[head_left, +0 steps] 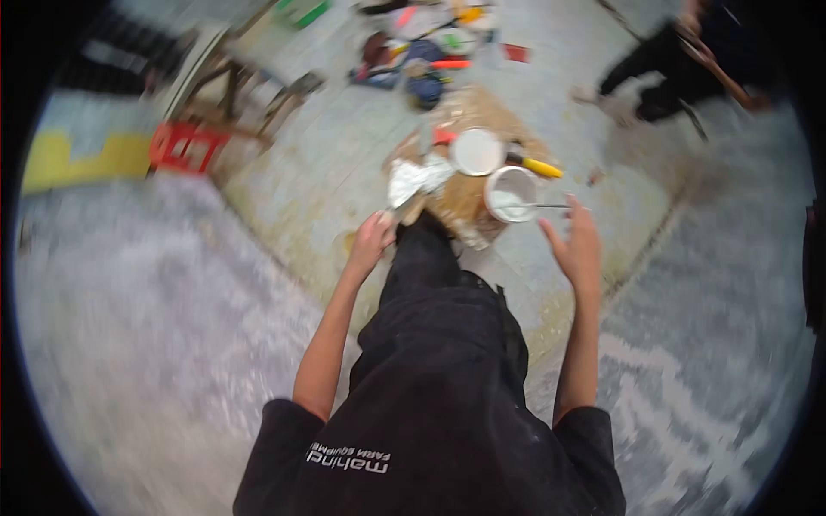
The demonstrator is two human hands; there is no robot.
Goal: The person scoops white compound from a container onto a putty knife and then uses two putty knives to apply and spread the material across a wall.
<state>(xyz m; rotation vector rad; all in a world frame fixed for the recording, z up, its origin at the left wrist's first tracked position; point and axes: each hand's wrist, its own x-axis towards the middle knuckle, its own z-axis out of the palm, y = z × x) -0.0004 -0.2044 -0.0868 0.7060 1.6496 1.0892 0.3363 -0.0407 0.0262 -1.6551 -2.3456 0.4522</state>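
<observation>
My left hand (372, 241) is closed around a putty knife (406, 208), its flat blade pointing up and right. A white pasty lump (413, 181) lies just beyond the blade and overlaps its end in this view. My right hand (577, 245) is open, thumb and fingers apart, beside a white tub (512, 194) with white material inside. A thin rod (546, 205) sticks out over the tub's rim, its outer end right at my fingertips.
Brown sheeting (469, 206) lies under the tub, a round white lid (477, 151) and a yellow-handled tool (540, 166). Several mixed tools (422, 64) are heaped farther off. A red crate-like object (185, 148) stands left. Another person (688, 64) is at upper right.
</observation>
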